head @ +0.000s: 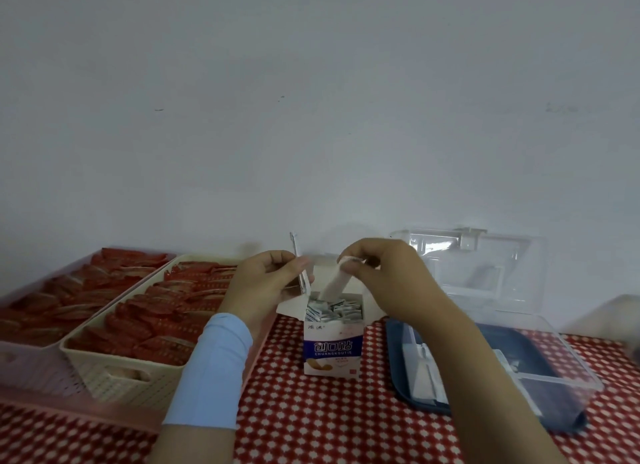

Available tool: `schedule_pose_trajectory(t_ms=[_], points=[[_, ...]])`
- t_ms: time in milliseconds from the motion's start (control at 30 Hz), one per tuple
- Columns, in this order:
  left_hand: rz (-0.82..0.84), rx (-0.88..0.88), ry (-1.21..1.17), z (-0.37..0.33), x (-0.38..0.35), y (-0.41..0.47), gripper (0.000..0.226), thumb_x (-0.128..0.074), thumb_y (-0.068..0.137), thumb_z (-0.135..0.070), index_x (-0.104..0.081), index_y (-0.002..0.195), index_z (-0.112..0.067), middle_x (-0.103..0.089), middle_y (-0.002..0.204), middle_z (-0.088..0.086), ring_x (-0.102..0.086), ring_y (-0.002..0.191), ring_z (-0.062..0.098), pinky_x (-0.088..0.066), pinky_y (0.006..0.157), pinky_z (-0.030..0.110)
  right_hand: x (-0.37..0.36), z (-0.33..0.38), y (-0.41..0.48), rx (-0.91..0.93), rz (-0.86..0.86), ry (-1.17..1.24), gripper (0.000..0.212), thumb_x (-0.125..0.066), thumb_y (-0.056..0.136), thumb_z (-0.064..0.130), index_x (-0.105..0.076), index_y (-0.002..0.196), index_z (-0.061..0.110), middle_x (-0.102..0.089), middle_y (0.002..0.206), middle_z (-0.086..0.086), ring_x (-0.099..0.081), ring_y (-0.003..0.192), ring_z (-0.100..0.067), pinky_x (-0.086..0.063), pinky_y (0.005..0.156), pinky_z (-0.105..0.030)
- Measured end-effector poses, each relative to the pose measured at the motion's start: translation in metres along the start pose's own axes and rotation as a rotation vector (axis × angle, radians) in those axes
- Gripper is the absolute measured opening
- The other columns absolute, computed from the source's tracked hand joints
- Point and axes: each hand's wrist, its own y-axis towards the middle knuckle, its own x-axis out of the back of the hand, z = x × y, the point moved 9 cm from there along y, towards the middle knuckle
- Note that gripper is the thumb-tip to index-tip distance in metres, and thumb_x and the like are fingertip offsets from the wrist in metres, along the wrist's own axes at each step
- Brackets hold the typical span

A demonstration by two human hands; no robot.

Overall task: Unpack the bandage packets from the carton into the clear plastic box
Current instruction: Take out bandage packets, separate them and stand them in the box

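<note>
A small white and blue carton stands open on the red patterned tablecloth, packed with several bandage packets. My left hand pinches a thin white packet held upright just above the carton's left flap. My right hand grips a pale strip that hangs down into the carton's mouth. The clear plastic box lies to the right on a dark blue tray, its lid raised against the wall.
Two baskets at the left, a cream one and a pink one, hold several red packets. A white wall rises right behind the table. A blurred grey object sits at the far right edge.
</note>
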Motion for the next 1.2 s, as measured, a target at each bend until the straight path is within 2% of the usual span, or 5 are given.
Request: schedule_pose_trajectory(t_ms=[267,433,767,967,1200], points=[[0.434,0.128,-0.109,0.01,-0.038,-0.019,0.033,-0.064,0.082,-0.02,-0.067,0.108,0.001,-0.071,0.098,0.018,-0.069,0.089,0.03,-0.059,0.074,0.039,-0.003,0.026,-0.008,0.081,0.125,0.309,0.016,-0.069,0.091,0.01,-0.074,0.084,0.024,-0.074,0.083,0.006,-0.06,0.07,0.005,-0.047,0.068,-0.01],[0.49,0.162,-0.173,0.009,-0.044,-0.028,0.036,-0.059,0.084,-0.019,-0.064,0.114,0.001,-0.072,0.105,0.018,-0.074,0.089,0.028,-0.061,0.066,0.033,-0.009,0.023,-0.004,0.089,0.08,0.298,0.013,-0.07,0.089,0.014,-0.074,0.087,0.026,-0.07,0.109,0.013,-0.066,0.098,-0.002,-0.051,0.082,-0.017],[0.456,0.182,-0.212,0.013,-0.044,-0.024,0.037,-0.057,0.087,-0.023,-0.066,0.113,0.001,-0.073,0.103,0.018,-0.074,0.088,0.027,-0.061,0.079,0.04,-0.013,0.02,-0.003,0.048,0.011,0.531,0.039,-0.074,0.084,-0.001,-0.067,0.115,0.021,-0.069,0.093,-0.013,-0.068,0.071,-0.017,-0.057,0.067,-0.023],[0.332,0.171,-0.199,0.009,-0.037,-0.018,0.04,-0.064,0.08,-0.024,-0.066,0.112,0.0,-0.074,0.104,0.013,-0.074,0.079,0.026,-0.062,0.063,0.035,-0.004,0.01,-0.003,0.023,-0.104,0.241,0.018,-0.074,0.088,0.025,-0.069,0.103,0.033,-0.068,0.09,0.013,-0.064,0.072,-0.003,-0.05,0.066,-0.011],[0.119,0.128,-0.266,0.004,-0.01,-0.006,0.062,-0.069,0.076,-0.029,-0.059,0.124,0.009,-0.073,0.11,0.016,-0.075,0.084,0.025,-0.061,0.074,0.033,-0.036,-0.022,-0.005,-0.066,0.318,-0.563,0.013,-0.072,0.086,0.031,-0.077,0.096,0.036,-0.071,0.102,0.013,-0.063,0.094,-0.008,-0.055,0.088,-0.03]])
